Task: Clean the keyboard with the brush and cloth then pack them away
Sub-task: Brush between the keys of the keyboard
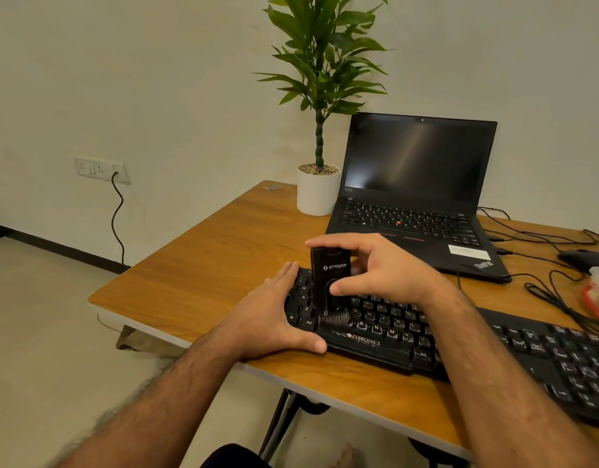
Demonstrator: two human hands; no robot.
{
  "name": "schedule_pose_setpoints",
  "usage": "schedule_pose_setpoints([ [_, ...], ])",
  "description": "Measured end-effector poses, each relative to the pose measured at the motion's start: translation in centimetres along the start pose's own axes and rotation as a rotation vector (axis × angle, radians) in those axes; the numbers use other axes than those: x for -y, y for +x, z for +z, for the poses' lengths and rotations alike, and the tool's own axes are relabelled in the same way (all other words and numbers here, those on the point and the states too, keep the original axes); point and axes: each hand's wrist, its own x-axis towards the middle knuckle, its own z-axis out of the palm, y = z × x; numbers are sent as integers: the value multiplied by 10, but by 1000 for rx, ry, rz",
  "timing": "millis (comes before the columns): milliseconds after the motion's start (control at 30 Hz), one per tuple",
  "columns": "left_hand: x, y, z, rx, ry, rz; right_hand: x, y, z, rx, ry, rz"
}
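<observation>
While the left hand (pixel 274 315) lies flat, fingers straight, steadying the near-left end of the long black plastic keyboard (pixel 460 339) on the wooden table (pixel 223 251), the right hand (pixel 375 268) grips the upright black brush (pixel 330 282), bristles on the bottom rows. Short, light strokes along each row would serve best, debris flicked off the edge. No cloth shows.

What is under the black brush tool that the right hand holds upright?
Under the black upright brush tool, its bristles press on the bottom key row of the black Zebronics keyboard, beside the Alt key. The keys directly beneath are covered. The right hand grips the tool.
</observation>
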Motion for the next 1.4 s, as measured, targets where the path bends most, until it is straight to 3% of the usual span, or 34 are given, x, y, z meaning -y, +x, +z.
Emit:
schedule_pose_setpoints([
  [67, 0, 0, 0, -2, 0, 6, 1, 0, -1, 26, 1, 8],
  [233, -3, -1, -2, 14, 7, -25, -1, 2, 3, -187, -185, -13],
  [400, -4, -2, -1, -4, -7, -6, 0, 3, 6, -116, -118, -7],
  [500, -5, -2, -1, 1, 0, -15, -4, 5, 3, -321, -359, 11],
  [567, -6, -3, -2, 3, 5, -20, -6, 5, 3, -393, -376, 20],
  [1000, -7, -3, -2, 3, 14, -17, -7, 7, 8, -202, -124, 26],
  [1200, -5, -1, -2, 15, 12, -32, -15, 10, 2, -455, -385, 84],
  [1333, -5, -1, -2, 16, 5, -25, -12, 4, -1, -209, -131, 56],
  [1400, -4, -1, -2, 16, 1, -25, -10, 5, 0, -203, -115, 53],
])
